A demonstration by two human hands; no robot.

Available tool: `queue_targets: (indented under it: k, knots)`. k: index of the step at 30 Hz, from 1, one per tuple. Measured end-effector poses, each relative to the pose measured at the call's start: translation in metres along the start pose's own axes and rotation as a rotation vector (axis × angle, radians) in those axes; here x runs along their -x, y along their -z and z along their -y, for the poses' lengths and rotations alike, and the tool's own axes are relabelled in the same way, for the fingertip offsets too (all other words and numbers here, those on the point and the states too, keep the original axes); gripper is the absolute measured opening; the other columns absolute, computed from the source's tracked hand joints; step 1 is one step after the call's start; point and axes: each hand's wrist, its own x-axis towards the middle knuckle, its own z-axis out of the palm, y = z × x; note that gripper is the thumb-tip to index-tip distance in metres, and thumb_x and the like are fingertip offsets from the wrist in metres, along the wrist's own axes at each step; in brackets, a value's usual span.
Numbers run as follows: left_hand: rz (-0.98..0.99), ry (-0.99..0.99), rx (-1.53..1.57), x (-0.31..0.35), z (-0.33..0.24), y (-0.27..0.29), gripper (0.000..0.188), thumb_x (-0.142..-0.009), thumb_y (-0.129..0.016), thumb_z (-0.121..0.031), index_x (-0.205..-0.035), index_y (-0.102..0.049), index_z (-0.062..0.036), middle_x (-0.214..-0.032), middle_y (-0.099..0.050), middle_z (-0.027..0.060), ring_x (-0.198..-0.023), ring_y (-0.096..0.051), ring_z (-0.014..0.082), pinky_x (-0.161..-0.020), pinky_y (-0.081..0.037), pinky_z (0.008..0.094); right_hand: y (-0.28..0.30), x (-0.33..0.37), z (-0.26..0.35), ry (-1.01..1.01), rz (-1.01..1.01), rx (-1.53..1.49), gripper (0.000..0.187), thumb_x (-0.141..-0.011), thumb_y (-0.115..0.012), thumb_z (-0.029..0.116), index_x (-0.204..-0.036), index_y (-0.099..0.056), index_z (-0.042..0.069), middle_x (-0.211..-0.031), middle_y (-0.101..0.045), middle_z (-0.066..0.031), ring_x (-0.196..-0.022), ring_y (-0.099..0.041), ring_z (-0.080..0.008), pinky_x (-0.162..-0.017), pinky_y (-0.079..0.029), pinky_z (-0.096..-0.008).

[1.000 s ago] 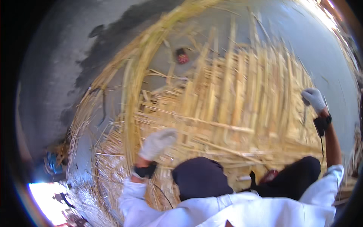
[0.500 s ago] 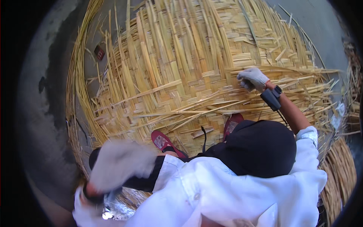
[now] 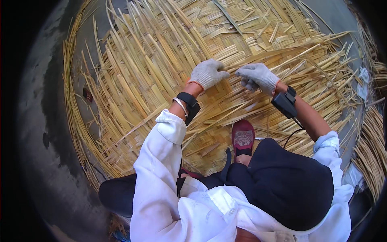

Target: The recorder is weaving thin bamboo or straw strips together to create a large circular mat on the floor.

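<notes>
A large mat of flattened yellow reed strips [image 3: 225,30] lies beneath my hands, tightly woven at the far side. Long loose strips [image 3: 137,76] run lengthwise across its left half. My left hand [image 3: 207,74], in a pale knitted glove, is closed over the middle of the mat, thumb toward the right. Facing it closely, my right hand [image 3: 258,76] wears a matching glove, its fingers curled and pinched together. What either hand grips is hidden. Just beyond my right hand, a reed strip [image 3: 290,51] slants to the far right.
One red shoe [image 3: 243,135] stands on the mat. Long reeds [image 3: 69,109] curve along its left edge, near a small dark red object [image 3: 87,94] on the grey floor [image 3: 36,133]. At right lie a reed bundle [image 3: 371,149] and crumpled clear plastic [image 3: 363,82].
My left hand has swung from the lower left up onto the mat, beside my right hand. My right hand has shifted slightly left. The view has shifted too.
</notes>
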Motion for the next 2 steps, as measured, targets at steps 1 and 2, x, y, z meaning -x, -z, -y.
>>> queue_targets:
  k: [1, 2]
  knots:
    - [0.101, 0.068, -0.027, -0.0028, -0.0032, 0.004, 0.06, -0.075, -0.067, -0.037, -0.125, -0.051, -0.0071, -0.11, -0.061, 0.0195, -0.096, -0.061, 0.0271, -0.085, -0.047, 0.0331, -0.0003, 0.0, -0.0009, -0.007, -0.054, -0.038, 0.037, -0.084, -0.063, 0.03, -0.11, -0.057, 0.004, -0.077, -0.061, -0.0003, -0.055, -0.054, -0.0045, -0.046, -0.042, -0.0179]
    - [0.197, 0.137, -0.056, -0.0063, -0.0058, 0.0069, 0.06, -0.075, -0.067, -0.04, -0.124, -0.052, -0.0079, -0.109, -0.061, 0.0198, -0.096, -0.061, 0.0269, -0.086, -0.046, 0.0334, 0.0009, -0.0007, -0.0016, -0.009, -0.105, -0.073, 0.042, -0.083, -0.065, 0.03, -0.115, -0.056, 0.004, -0.079, -0.063, -0.001, -0.056, -0.054, -0.0046, -0.045, -0.043, -0.0176]
